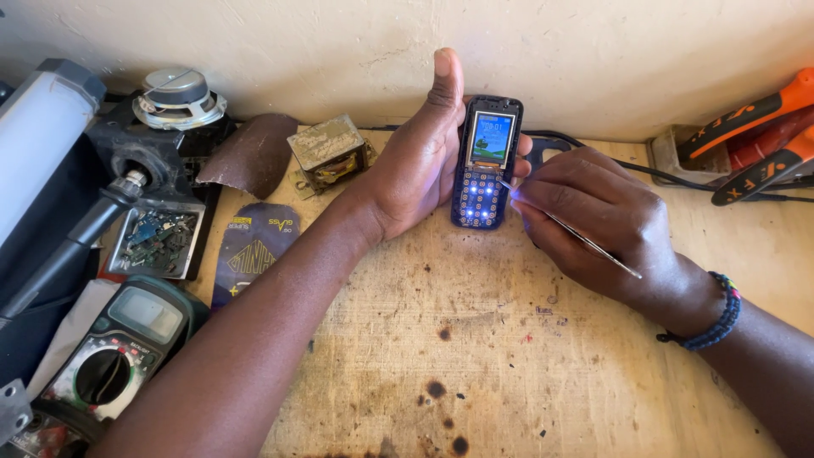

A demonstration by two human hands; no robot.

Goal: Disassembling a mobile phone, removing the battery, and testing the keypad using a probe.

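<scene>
My left hand [420, 161] holds a small dark mobile phone [487, 161] upright on the wooden workbench [509, 365], thumb pointing up. The phone's screen is lit and its bare keypad glows with blue lights. My right hand [598, 216] grips thin metal tweezers [570, 228]; their tip touches the phone's right side just above the keypad. A beaded bracelet circles my right wrist.
At left lie a multimeter [114, 352], a circuit board in a tray [157, 237], a small speaker [178, 95], a transformer [329, 153] and a white lamp tube [34, 144]. Orange-handled pliers [750, 136] and a black cable [661, 174] sit at the right, by the wall.
</scene>
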